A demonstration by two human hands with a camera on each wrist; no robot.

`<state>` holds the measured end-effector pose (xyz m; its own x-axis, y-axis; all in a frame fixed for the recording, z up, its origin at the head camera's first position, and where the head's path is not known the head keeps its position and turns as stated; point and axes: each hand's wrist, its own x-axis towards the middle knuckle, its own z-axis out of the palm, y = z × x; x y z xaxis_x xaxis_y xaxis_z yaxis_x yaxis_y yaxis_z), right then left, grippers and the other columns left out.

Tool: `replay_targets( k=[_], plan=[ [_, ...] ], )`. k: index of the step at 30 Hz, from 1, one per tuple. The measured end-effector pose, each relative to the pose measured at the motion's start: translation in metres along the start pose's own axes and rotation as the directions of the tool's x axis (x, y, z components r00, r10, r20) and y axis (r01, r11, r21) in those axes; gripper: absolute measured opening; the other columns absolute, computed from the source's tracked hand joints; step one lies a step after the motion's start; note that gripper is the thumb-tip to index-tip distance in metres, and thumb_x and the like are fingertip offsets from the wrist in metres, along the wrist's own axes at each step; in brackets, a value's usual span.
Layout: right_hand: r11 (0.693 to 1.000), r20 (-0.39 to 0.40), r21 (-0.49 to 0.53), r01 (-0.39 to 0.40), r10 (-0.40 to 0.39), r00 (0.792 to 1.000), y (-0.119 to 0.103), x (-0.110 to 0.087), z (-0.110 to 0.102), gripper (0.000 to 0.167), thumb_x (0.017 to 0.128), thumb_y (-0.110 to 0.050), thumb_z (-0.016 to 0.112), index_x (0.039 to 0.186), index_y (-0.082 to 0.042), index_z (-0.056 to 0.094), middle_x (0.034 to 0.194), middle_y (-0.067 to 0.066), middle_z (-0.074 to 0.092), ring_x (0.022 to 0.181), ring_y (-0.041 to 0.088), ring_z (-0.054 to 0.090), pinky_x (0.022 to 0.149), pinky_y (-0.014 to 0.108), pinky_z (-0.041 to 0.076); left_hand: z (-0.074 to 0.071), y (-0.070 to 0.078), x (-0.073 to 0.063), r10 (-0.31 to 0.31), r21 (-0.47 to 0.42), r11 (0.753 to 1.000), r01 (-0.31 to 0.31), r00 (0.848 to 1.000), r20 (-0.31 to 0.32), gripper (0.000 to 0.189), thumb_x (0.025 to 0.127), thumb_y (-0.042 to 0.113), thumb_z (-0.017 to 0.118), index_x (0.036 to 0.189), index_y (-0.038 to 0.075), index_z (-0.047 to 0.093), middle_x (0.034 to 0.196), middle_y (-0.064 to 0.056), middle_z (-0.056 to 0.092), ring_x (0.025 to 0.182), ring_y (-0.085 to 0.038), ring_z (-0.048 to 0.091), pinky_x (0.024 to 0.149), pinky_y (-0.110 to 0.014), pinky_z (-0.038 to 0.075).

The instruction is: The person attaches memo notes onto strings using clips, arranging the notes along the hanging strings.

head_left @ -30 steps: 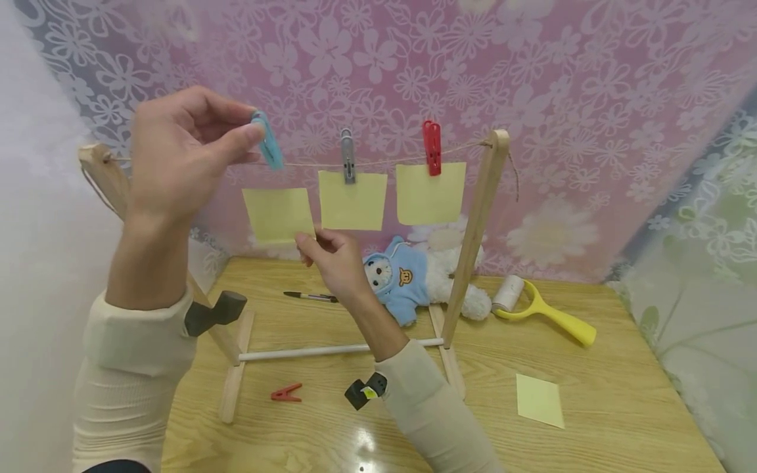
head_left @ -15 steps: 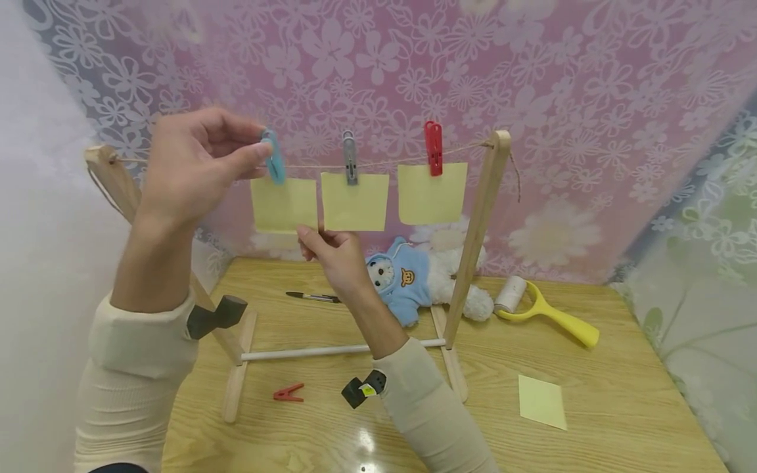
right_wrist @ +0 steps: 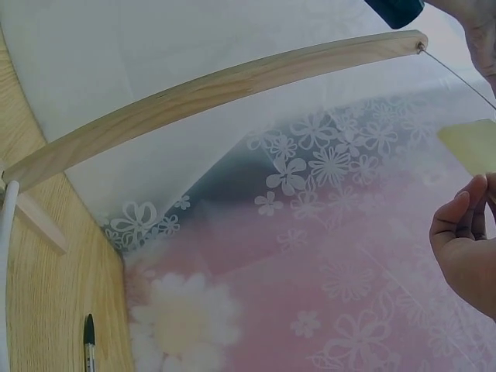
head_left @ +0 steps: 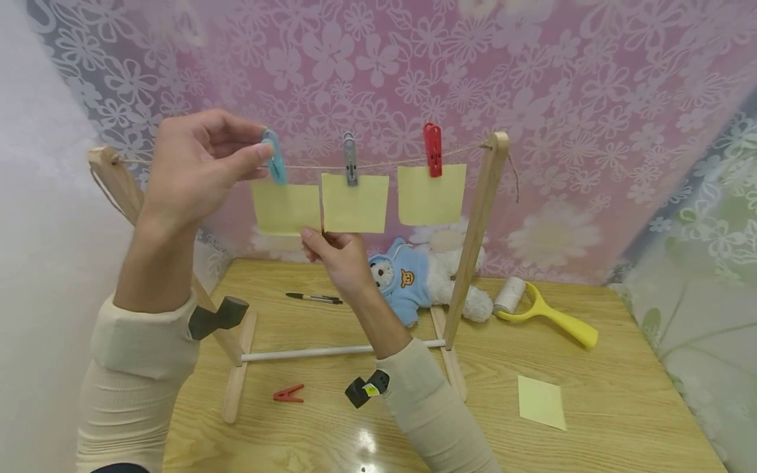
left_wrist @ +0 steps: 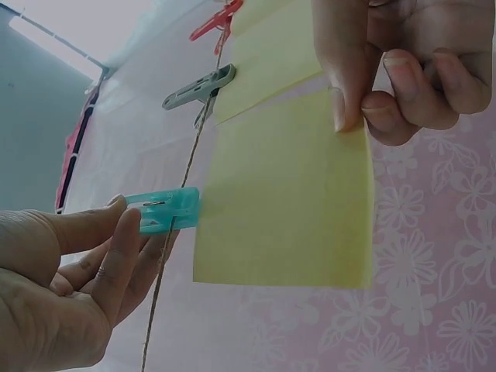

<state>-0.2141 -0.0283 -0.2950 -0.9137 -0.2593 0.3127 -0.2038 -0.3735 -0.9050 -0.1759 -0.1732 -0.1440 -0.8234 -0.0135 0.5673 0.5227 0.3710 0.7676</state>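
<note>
My left hand (head_left: 188,167) pinches a light blue clothespin (head_left: 276,165) between thumb and fingers at the string. In the left wrist view the string runs across the clothespin (left_wrist: 167,211), whose tip meets the top edge of a yellow paper note (left_wrist: 283,194). Whether it bites the paper I cannot tell. Thumb and fingers of my right hand (head_left: 343,263) pinch that note's lower right corner. Beside it on the string, a grey clothespin (head_left: 351,159) holds a second yellow note (head_left: 355,209), and a red clothespin (head_left: 434,151) holds a third yellow note (head_left: 432,200).
A wooden frame post (head_left: 478,236) carries the string's right end. On the table (head_left: 414,433) lie a red clothespin (head_left: 288,393), a loose yellow note (head_left: 541,403), a pen (head_left: 313,298), a plush toy (head_left: 414,279), a yellow-handled tool (head_left: 556,320) and a white roll (head_left: 510,295).
My left hand has brought the blue clothespin down and slightly right, to the note's top edge. My right hand has raised the note slightly to the string, then lowered it a little.
</note>
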Motion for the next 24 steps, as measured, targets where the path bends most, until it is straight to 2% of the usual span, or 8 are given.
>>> replay_targets(
  k=[3, 9, 20, 24],
  plan=[
    [1.0, 0.003, 0.0, 0.009, -0.009, 1.0, 0.0001, 0.0, -0.0004, 0.023, 0.094, -0.008, 0.057, 0.076, 0.005, 0.059, 0.062, -0.005, 0.055, 0.06, 0.009, 0.049, 0.066, 0.022, 0.045, -0.0007, 0.0004, -0.0006, -0.017, -0.004, 1.0, 0.017, 1.0, 0.014, 0.014, 0.082, 0.001, 0.071, 0.094, -0.004, 0.067, 0.082, 0.007, 0.069, 0.07, -0.007, 0.07, 0.066, -0.02, 0.057],
    [0.997, 0.029, 0.017, 0.075, -0.075, 0.997, -0.0015, 0.0012, 0.0, 0.019, 0.094, -0.007, 0.057, 0.075, -0.009, 0.058, 0.065, -0.004, 0.055, 0.062, 0.01, 0.048, 0.062, 0.023, 0.043, -0.0012, 0.0001, -0.0027, -0.058, -0.001, 0.998, 0.058, 0.997, 0.041, 0.017, 0.082, 0.004, 0.072, 0.096, -0.004, 0.067, 0.083, 0.007, 0.069, 0.071, -0.007, 0.07, 0.066, -0.02, 0.057],
    [0.996, 0.032, 0.032, 0.077, -0.078, 0.996, -0.0036, 0.0003, 0.0007, 0.019, 0.094, -0.005, 0.056, 0.076, -0.009, 0.058, 0.065, -0.004, 0.055, 0.062, 0.01, 0.048, 0.061, 0.023, 0.042, -0.0004, 0.0026, -0.0061, -0.114, 0.028, 0.993, 0.113, 0.992, 0.058, 0.031, 0.081, 0.011, 0.075, 0.106, -0.006, 0.067, 0.086, 0.008, 0.073, 0.076, -0.004, 0.071, 0.066, -0.022, 0.057],
    [0.997, 0.033, 0.027, 0.073, -0.074, 0.997, -0.0036, -0.0012, -0.0008, 0.017, 0.094, -0.006, 0.057, 0.077, -0.008, 0.059, 0.065, -0.004, 0.055, 0.062, 0.011, 0.048, 0.063, 0.024, 0.043, -0.0004, 0.0029, -0.0062, -0.121, 0.042, 0.992, 0.119, 0.991, 0.06, 0.034, 0.082, 0.012, 0.074, 0.111, -0.005, 0.066, 0.097, -0.002, 0.074, 0.079, -0.003, 0.07, 0.067, -0.022, 0.058]
  ],
)
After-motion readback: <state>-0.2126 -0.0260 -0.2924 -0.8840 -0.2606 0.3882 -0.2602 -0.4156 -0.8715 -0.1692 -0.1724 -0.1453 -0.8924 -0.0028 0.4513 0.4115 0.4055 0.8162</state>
